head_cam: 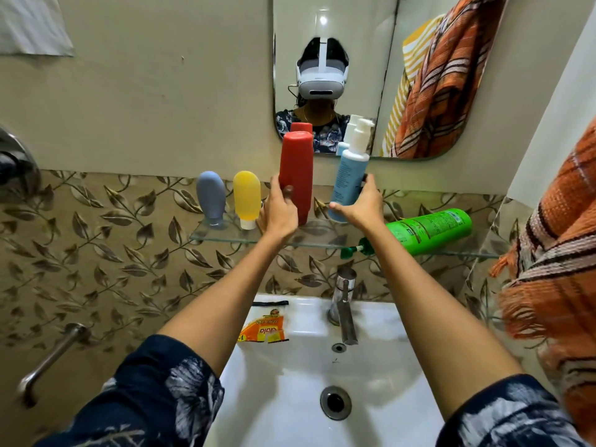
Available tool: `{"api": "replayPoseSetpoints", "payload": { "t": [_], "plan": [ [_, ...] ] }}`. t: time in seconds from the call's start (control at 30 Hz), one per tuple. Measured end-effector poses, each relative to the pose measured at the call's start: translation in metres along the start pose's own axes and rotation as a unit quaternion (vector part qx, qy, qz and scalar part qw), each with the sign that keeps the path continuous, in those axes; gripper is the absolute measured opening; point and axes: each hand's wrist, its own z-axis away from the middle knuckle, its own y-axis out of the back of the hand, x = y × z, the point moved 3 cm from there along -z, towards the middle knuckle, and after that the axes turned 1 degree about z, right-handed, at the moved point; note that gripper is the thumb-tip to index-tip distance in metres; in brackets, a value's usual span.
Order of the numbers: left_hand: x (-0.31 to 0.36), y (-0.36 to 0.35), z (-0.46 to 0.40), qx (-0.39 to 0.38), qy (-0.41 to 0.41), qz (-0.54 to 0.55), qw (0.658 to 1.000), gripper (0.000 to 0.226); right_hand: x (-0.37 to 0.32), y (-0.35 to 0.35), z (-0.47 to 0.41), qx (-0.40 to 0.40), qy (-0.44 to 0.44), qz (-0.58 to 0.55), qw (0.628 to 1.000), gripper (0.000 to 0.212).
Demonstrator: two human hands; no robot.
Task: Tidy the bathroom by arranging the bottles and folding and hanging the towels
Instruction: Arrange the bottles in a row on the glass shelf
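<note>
- Gripping red bottle (296,175) with my left hand (279,209) — upright, mid-shelf (225,235).
- Right hand (362,204) wraps blue bottle (346,185) — just beside it.

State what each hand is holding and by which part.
Left hand grips the tall red plastic bottle round its lower body. Right hand grips the light-blue pump bottle round its lower body.

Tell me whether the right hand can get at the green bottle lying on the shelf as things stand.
Probably yes, but not straight away. The green bottle lies on its side on the glass shelf, just right of the right hand, with nothing between them. That hand grips the blue bottle, so it would have to let go first.
</note>
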Motion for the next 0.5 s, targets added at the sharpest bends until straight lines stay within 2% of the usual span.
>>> {"api": "replayPoseSetpoints", "payload": {
  "t": [0.2, 0.3, 0.5],
  "plan": [
    [0.002, -0.001, -0.007, -0.046, -0.01, 0.079, 0.996, 0.041, 0.001, -0.002, 0.002, -0.04, -0.017, 0.073, 0.996, 0.076],
    [0.004, -0.001, -0.01, -0.068, -0.045, 0.083, 0.993, 0.036, -0.001, -0.003, 0.002, -0.053, -0.024, 0.095, 0.994, 0.077],
    [-0.001, -0.003, -0.02, -0.112, -0.054, 0.105, 0.987, 0.037, -0.001, -0.006, 0.0, -0.087, -0.02, 0.103, 0.991, 0.079]
  ]
}}
